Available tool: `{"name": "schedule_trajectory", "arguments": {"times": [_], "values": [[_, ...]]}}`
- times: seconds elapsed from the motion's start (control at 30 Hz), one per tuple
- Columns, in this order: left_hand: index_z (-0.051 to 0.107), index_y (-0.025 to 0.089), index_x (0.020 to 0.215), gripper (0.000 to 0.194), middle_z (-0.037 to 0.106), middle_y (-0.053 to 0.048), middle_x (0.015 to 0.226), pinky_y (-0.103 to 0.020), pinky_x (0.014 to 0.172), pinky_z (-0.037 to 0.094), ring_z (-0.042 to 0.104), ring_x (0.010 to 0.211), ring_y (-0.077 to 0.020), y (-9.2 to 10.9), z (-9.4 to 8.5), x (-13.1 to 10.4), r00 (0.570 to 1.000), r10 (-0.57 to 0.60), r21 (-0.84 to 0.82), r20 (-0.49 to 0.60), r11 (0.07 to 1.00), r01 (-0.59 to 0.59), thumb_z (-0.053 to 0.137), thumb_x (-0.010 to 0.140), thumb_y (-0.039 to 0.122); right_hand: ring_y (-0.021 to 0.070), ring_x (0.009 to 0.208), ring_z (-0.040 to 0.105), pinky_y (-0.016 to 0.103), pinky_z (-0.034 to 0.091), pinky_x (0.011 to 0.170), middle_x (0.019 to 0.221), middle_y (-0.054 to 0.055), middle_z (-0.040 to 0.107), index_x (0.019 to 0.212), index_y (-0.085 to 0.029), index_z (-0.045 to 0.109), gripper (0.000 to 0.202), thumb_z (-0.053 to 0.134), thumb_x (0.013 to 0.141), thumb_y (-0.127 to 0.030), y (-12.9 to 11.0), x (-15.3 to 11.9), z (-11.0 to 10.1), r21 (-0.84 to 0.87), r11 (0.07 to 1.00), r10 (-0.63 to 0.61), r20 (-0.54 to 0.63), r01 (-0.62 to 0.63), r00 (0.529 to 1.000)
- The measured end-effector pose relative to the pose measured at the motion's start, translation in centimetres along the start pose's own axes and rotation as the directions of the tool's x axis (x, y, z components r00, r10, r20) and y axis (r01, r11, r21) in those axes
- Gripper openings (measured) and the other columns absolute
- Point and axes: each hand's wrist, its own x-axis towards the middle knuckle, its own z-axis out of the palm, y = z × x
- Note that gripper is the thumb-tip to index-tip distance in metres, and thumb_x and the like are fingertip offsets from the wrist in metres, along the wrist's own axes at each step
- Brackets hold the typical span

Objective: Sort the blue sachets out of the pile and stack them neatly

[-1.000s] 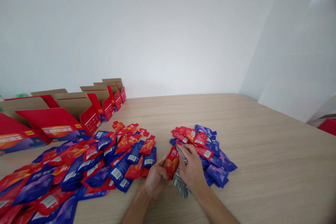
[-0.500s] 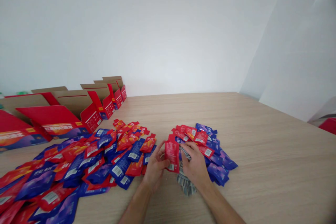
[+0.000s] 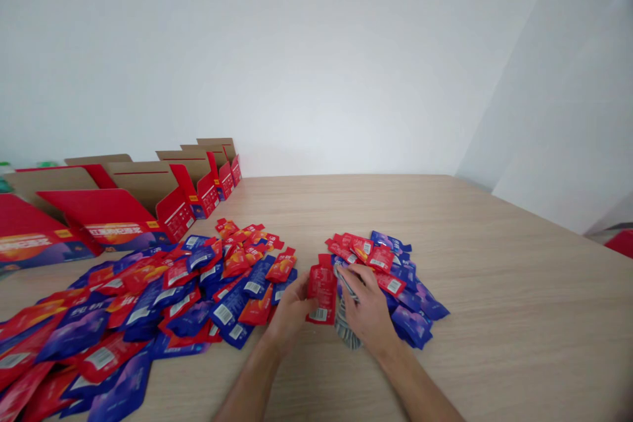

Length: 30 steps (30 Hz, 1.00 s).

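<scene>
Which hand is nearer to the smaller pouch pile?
Right. The right hand, holding striped cloth, is by the near-left edge of the smaller pouch pile; the left hand, holding a red pouch, is farther away, to the pile's left.

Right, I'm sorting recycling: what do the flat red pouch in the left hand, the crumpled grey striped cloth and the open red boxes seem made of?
Flat red pouch: probably plastic film, possibly foil-lined; smooth, faintly shiny.
Crumpled grey striped cloth: likely textile, matte, bunching in soft folds.
Open red boxes: likely card, printed outside, matte brown inside.
</scene>
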Motion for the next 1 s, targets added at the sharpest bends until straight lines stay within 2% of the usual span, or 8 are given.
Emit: {"name": "schedule_trajectory", "arguments": {"times": [0.13,0.3,0.5,0.67,0.77,0.87,0.93,1.0], "values": [[0.052,0.023,0.137,0.079,0.065,-0.008,0.125,-0.032,0.090,0.047,0.061,0.108,-0.0236,0.3,0.5,-0.4,0.996,-0.040,-0.204,0.074,0.978,0.054,0.054,0.062,-0.003,0.0231,0.113,0.053,0.043,0.050,0.097,0.119,0.011,0.056,0.131,-0.023,0.056,0.048,0.045,0.088,-0.005,-1.0,-0.4,0.5,0.067,0.998,-0.026,0.192,0.014,0.981],[0.037,0.033,0.146,0.099,0.057,-0.006,0.137,-0.026,0.079,0.048,0.059,0.113,-0.0232,0.9,0.1,-0.8,0.990,-0.053,-0.297,0.128,0.951,0.089,0.050,0.057,-0.007,0.0216,0.105,0.055,0.039,0.050,0.093,0.110,0.008,0.060,0.119,-0.024,0.063,0.055,0.043,0.076,0.004,-2.5,-0.5,0.5,0.172,0.983,-0.127,0.395,0.062,0.910],[0.037,0.033,0.147,0.103,0.047,-0.005,0.147,-0.025,0.080,0.049,0.055,0.121,-0.0265,0.6,-0.2,-0.9,0.974,-0.095,-0.258,0.205,0.955,0.148,0.049,0.053,-0.007,0.0234,0.107,0.055,0.042,0.052,0.092,0.114,0.010,0.058,0.126,-0.026,0.060,0.049,0.045,0.085,-0.003,-2.0,-0.2,0.3,0.086,0.996,0.000,0.176,-0.016,0.984],[0.039,0.034,0.146,0.107,0.041,-0.002,0.152,-0.024,0.080,0.049,0.048,0.128,-0.0275,0.1,-0.5,-0.7,0.979,-0.046,-0.236,0.199,0.967,0.093,0.046,0.047,-0.007,0.0218,0.102,0.056,0.039,0.052,0.090,0.106,0.008,0.061,0.115,-0.024,0.065,0.046,0.046,0.081,0.000,-2.4,-0.5,0.5,0.118,0.992,-0.085,0.320,0.049,0.944],[0.037,0.034,0.147,0.109,0.039,-0.003,0.153,-0.025,0.078,0.050,0.050,0.127,-0.0289,-0.1,-0.6,-0.6,0.967,-0.067,-0.232,0.244,0.965,0.126,0.047,0.046,-0.007,0.0219,0.106,0.055,0.040,0.051,0.093,0.112,0.009,0.059,0.121,-0.023,0.062,0.043,0.047,0.086,-0.004,-1.7,-0.5,0.7,0.064,0.998,0.005,0.167,-0.016,0.986],[0.039,0.032,0.146,0.107,0.039,-0.004,0.153,-0.027,0.081,0.050,0.052,0.125,-0.0300,-0.1,-0.5,-0.6,0.953,-0.092,-0.218,0.289,0.963,0.159,0.049,0.046,-0.007,0.0232,0.109,0.054,0.043,0.050,0.096,0.116,0.010,0.057,0.126,-0.024,0.060,0.042,0.047,0.089,-0.009,-0.8,-0.6,0.8,0.009,0.998,0.058,0.013,-0.058,0.998],[0.041,0.031,0.145,0.106,0.040,-0.005,0.152,-0.029,0.083,0.050,0.052,0.125,-0.0305,-0.2,-0.5,-0.6,0.950,-0.101,-0.214,0.295,0.962,0.168,0.049,0.046,-0.007,0.0234,0.109,0.054,0.043,0.050,0.095,0.115,0.010,0.058,0.126,-0.025,0.059,0.043,0.047,0.089,-0.009,-0.8,-0.6,0.8,0.008,0.999,0.052,0.010,-0.052,0.999],[0.041,0.031,0.145,0.107,0.041,-0.006,0.152,-0.030,0.084,0.051,0.051,0.126,-0.0309,-0.2,-0.6,-0.6,0.960,-0.094,-0.221,0.265,0.963,0.155,0.049,0.046,-0.007,0.0229,0.106,0.055,0.041,0.051,0.093,0.113,0.010,0.059,0.124,-0.024,0.060,0.046,0.046,0.085,-0.005,-1.5,-0.6,0.9,0.031,0.999,0.021,0.104,-0.024,0.994]]}}
